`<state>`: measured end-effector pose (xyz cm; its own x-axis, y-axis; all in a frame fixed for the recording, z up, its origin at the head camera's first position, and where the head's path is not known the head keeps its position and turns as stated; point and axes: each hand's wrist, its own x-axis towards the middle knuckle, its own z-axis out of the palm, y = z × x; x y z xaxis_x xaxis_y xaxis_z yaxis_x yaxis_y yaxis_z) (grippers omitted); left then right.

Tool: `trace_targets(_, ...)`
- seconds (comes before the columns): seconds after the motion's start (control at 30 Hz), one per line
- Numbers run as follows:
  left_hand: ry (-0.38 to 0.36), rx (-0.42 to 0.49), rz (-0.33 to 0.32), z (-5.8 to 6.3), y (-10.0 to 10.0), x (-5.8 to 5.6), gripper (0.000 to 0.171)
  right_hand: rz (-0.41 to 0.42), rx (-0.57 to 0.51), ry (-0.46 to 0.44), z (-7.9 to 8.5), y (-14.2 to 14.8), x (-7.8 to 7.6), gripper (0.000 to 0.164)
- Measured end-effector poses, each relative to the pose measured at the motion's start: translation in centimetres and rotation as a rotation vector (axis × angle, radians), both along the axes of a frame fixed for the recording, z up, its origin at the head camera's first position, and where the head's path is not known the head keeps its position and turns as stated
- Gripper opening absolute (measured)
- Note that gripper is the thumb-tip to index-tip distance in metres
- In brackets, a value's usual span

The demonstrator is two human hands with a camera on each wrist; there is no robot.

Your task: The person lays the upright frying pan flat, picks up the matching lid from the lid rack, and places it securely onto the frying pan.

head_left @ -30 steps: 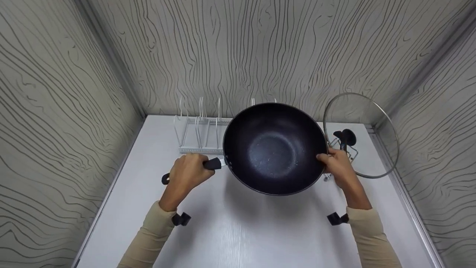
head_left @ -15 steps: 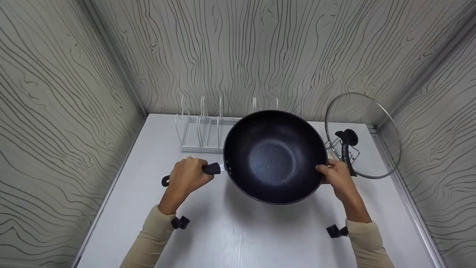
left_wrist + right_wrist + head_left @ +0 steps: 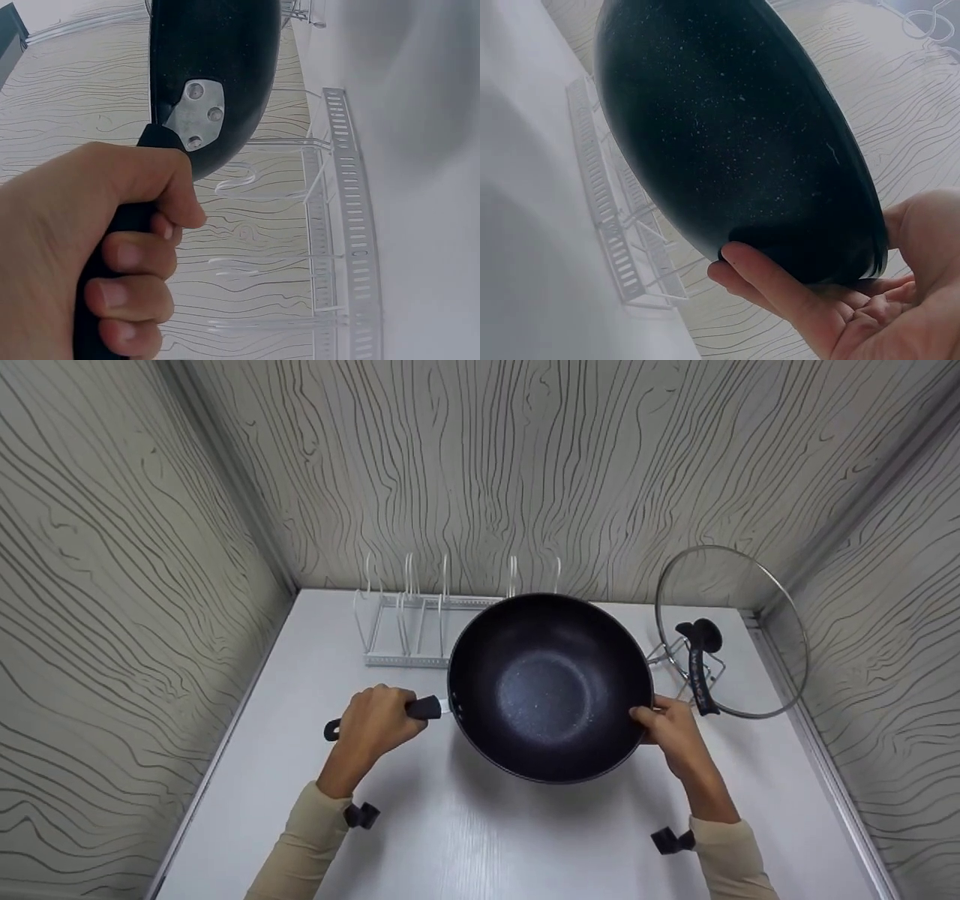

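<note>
A black wok (image 3: pixel 551 690) with a pale-speckled underside is held above the white table, its inside facing the head camera. My left hand (image 3: pixel 379 720) grips its black handle (image 3: pixel 425 707), fingers wrapped right round it; a riveted metal bracket (image 3: pixel 202 112) joins handle and wok in the left wrist view. At the opposite rim my right hand (image 3: pixel 671 731) pinches the wok, thumb on the inside edge and fingers beneath, as the right wrist view shows. Behind the wok stands a white wire rack (image 3: pixel 409 661), its right part hidden by the wok.
A glass lid (image 3: pixel 757 660) with a metal rim stands tilted on a small wire stand (image 3: pixel 720 669) at the right, its black handle (image 3: pixel 699 675) facing front. Patterned walls (image 3: pixel 480 472) enclose the table (image 3: pixel 480 855) at the back and both sides.
Both hands have brought the wok toward me, down in the head view and slightly left. More of the rack and of the lid's handle shows. The lid stays in place.
</note>
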<state>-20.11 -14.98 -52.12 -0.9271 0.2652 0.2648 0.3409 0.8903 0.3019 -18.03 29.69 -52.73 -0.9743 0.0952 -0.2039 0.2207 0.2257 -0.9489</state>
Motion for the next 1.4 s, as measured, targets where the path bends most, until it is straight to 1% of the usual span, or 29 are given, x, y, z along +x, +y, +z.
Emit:
trace_targets(0.17,0.012,-0.012,-0.022,-0.5,-0.1,0.0,0.017,-0.022,-0.033,-0.014,-0.8,-0.3,0.5,0.043)
trace_targets(0.4,-0.007,-0.021,-0.033,-1.5,-0.3,0.1,0.019,-0.042,-0.055,-0.032,-2.2,-0.4,1.0,0.045)
trace_targets(0.63,-0.024,-0.042,-0.043,-2.7,-0.5,0.2,0.020,-0.080,-0.097,-0.059,-3.5,-0.8,1.1,0.041)
trace_targets(0.73,-0.044,-0.045,-0.040,-3.2,-0.6,0.2,0.021,-0.084,-0.096,-0.064,-4.1,-0.8,1.2,0.042)
trace_targets(0.9,-0.066,-0.050,-0.046,-4.1,-0.7,0.2,0.018,-0.076,-0.086,-0.073,-5.0,-0.9,1.3,0.043)
trace_targets(1.1,-0.048,-0.045,-0.062,-5.5,-0.9,0.2,0.010,-0.064,-0.051,-0.090,-6.1,-0.9,1.5,0.046)
trace_targets(1.4,-0.053,-0.056,-0.071,-7.0,-1.1,-0.1,0.019,-0.059,-0.038,-0.101,-7.5,-1.1,1.6,0.052)
